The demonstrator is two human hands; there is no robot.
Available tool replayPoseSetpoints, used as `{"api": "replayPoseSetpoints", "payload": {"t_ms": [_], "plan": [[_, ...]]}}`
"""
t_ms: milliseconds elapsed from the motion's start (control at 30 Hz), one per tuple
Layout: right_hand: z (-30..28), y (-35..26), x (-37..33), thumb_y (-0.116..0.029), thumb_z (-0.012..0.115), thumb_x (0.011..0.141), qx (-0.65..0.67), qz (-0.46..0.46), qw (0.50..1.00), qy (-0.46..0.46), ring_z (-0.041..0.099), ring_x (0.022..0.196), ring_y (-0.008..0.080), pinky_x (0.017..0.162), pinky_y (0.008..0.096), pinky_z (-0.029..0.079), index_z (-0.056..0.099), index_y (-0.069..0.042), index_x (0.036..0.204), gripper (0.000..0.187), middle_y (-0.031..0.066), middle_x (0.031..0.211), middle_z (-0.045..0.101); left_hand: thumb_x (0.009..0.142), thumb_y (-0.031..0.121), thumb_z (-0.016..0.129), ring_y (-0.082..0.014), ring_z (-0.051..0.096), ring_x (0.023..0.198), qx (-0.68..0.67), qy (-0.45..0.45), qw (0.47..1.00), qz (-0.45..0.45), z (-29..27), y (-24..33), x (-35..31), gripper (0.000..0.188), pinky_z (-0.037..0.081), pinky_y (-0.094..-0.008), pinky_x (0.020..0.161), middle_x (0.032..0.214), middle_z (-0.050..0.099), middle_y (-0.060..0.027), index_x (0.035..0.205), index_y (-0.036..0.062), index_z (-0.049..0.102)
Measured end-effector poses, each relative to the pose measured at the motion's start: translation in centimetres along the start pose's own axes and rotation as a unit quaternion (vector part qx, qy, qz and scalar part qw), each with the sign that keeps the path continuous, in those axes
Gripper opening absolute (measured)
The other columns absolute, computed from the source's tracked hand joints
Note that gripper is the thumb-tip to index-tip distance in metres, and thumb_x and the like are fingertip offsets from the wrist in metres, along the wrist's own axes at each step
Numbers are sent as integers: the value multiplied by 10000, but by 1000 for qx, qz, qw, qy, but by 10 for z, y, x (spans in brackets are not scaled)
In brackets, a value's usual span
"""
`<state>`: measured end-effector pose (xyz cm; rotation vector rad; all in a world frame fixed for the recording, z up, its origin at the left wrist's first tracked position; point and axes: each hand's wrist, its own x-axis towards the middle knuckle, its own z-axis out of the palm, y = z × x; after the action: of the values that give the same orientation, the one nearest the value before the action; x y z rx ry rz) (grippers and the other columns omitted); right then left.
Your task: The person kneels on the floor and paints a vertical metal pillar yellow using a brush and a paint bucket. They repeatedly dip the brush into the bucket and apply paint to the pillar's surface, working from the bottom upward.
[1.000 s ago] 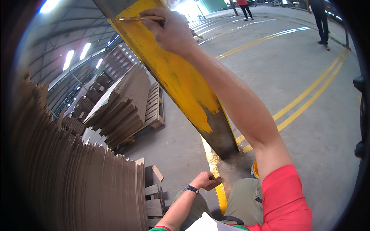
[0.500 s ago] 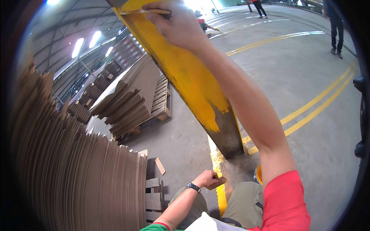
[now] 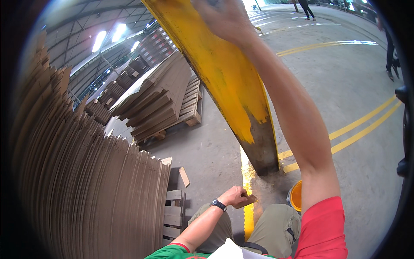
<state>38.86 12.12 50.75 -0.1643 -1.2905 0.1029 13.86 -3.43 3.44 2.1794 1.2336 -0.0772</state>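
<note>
In front of me a steel column [image 3: 224,77] rises, mostly coated in wet-looking yellow paint, with bare dark metal near its foot. My right hand [image 3: 226,19] is raised against the column's upper part, its fingers cut off by the top edge. A slim wooden-handled tool, seemingly a paintbrush, showed in its grip half a second ago. Low by my knees, my left hand [image 3: 235,196] is closed on a small brown piece of cardboard [image 3: 246,202]. Beside my right knee stands a bucket [image 3: 296,196] of yellow-orange paint, partly hidden by my arm.
Tall stacked cardboard sheets [image 3: 99,185] fill the left side, on a wooden pallet [image 3: 173,216]. Another cardboard stack [image 3: 159,95] lies on a pallet beyond. A loose strip [image 3: 184,177] is on the floor. Yellow lines [image 3: 362,121] cross the floor; people [image 3: 307,9] stand far off.
The view has shifted, so the column and stacks sit differently in it. My right hand has gone higher, partly out of view. My left hand keeps hold of the cardboard piece.
</note>
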Motion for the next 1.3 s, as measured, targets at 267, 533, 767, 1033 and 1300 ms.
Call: {"api": "replayPoseSetpoints", "payload": {"t_ms": [267, 533, 767, 1033, 1300], "plan": [[-25, -19, -27, -151, 667, 973, -77, 55, 995, -20, 726, 863, 157, 785, 285, 569, 724, 37, 1155, 268, 143, 974, 770, 880, 263, 695, -385, 714, 886, -23, -40, 998, 35, -17, 26, -6, 297, 565, -434, 775, 945, 736, -208, 1059, 28, 731], [-42, -80, -71, -82, 649, 1003, 54, 289, 955, 49, 675, 772, 107, 675, 245, 546, 694, 24, 1228, 253, 78, 868, 738, 929, 223, 690, -390, 709, 921, 38, -143, 981, 123, -232, 80, -58, 243, 562, -440, 821, 994, 739, -196, 1088, 39, 708], [-18, -128, -34, -117, 666, 1013, 184, 486, 827, 215, 685, 702, 130, 612, 257, 542, 697, 44, 1185, 237, 115, 860, 741, 922, 190, 718, -319, 732, 875, -7, -57, 997, -53, -354, 116, -170, 246, 567, -397, 800, 965, 750, -185, 1105, 25, 710], [15, -167, 50, -189, 661, 1032, 149, 523, 748, 381, 571, 623, 97, 548, 240, 430, 710, 42, 1113, 250, 74, 758, 676, 936, 189, 727, -159, 709, 843, -68, 136, 938, -312, -367, 97, -326, 277, 554, -322, 796, 931, 773, -127, 1093, -39, 716], [58, -144, 86, -165, 646, 1027, 103, 510, 728, 447, 546, 518, 88, 456, 228, 401, 715, 39, 1063, 218, 70, 688, 666, 911, 223, 721, -247, 758, 853, -50, 71, 923, -374, -368, 76, -386, 298, 574, -366, 809, 905, 770, -180, 1060, -34, 725]]}}
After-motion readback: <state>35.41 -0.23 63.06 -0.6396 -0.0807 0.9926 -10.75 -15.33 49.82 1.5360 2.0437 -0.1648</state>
